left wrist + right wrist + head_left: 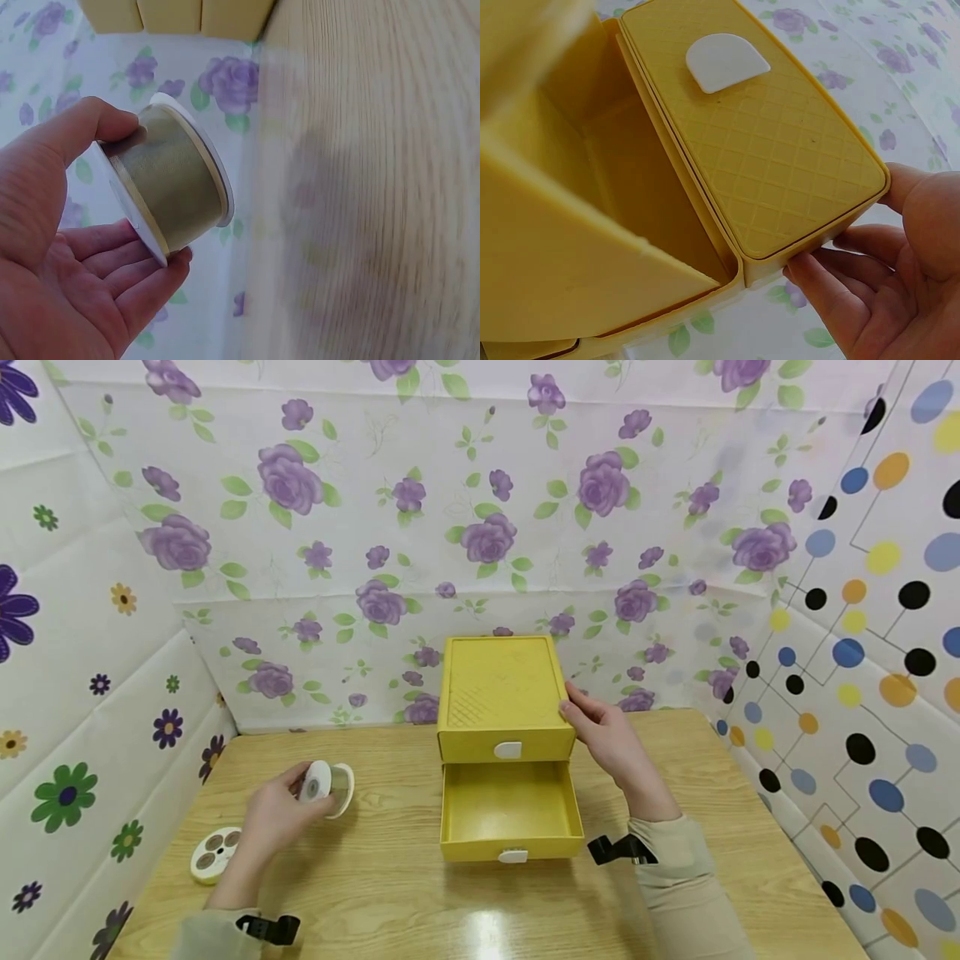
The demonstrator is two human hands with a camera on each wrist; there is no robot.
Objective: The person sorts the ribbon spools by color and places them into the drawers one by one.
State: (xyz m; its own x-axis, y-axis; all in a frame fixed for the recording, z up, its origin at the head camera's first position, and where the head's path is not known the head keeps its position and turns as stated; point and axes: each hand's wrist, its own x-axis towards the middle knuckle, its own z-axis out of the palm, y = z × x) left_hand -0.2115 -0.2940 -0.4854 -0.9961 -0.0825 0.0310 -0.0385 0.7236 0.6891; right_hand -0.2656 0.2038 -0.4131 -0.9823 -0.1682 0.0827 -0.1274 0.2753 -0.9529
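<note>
Fingers of the left hand (279, 812) pinch a ribbon spool (176, 180), left of the yellow drawer cabinet (502, 685); the right hand (613, 742) grips the cabinet's right side, probably steadying it, lower drawer (480, 850) open.

My left hand (281, 810) is curled in a grip, left thumb (94, 120) bent above, left fingers (150, 289) opposing it from below, the palm (75, 300) partly showing. My right hand (607, 739) reaches farther forward, right thumb (909, 184) and right fingers (840, 292) gripping. Both arms (690, 902) slant inward from below, sleeves (678, 852) ending near my wrists (651, 802).
</note>
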